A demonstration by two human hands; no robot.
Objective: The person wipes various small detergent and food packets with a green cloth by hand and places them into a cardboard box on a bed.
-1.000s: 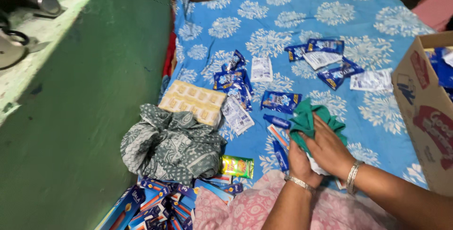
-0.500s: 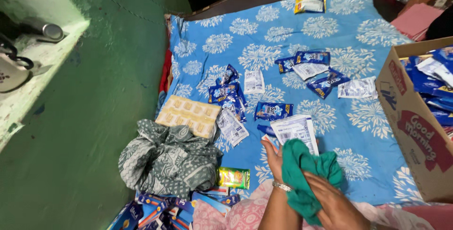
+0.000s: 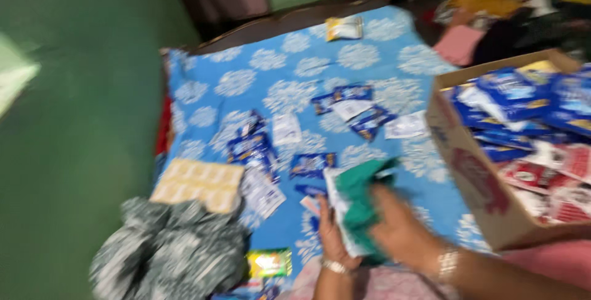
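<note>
The blue bedsheet (image 3: 381, 48) with white floral medallions covers most of the view, one sheet running from the near edge to the far dark wall. At the right stands one open cardboard box (image 3: 468, 177), packed with blue and red sachets too blurred and overlapped to count fairly. Near left lies one grey-green patterned bundle of cloth (image 3: 172, 254), and just beyond it one cream patterned cloth pad (image 3: 200, 184). Near the middle, both hands meet on one green cloth (image 3: 357, 204): the left hand (image 3: 329, 229) is curled under it from below, fingers closed on the cloth together with what looks like one white packet (image 3: 335, 198) pressed against it, while the right hand (image 3: 403, 229) grips the cloth's right side, fingers bent over the fabric. To fold or wrap well here, I would judge it best to keep the packet flat against the cloth, hold both edges taut, and work over the bare sheet so nothing slips among the loose sachets. Loose blue sachets (image 3: 311, 164) lie scattered across the sheet's middle, roughly eight to ten, though motion blur makes that uncertain. Smaller still: one yellow packet (image 3: 343, 27) far off, and one green-and-yellow packet (image 3: 269, 263) near the bundle.
</note>
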